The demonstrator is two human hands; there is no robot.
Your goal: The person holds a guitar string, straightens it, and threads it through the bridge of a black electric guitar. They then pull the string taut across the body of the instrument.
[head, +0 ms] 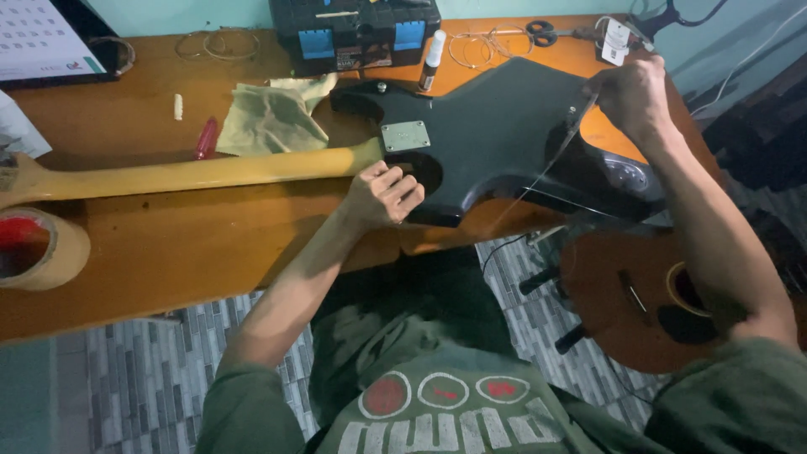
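Both hands (382, 195) (632, 94) hold black guitar (496, 134)

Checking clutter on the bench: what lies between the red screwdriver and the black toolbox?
In the head view, a crumpled yellow-green cloth lies between the red screwdriver and black toolbox.

We see a glossy black electric guitar body (496, 134) with a dull metal neck plate (405, 135), smooth yellow-lacquered wood neck (193, 172), crumpled cloth (271, 118), and worn wooden table (168, 252).
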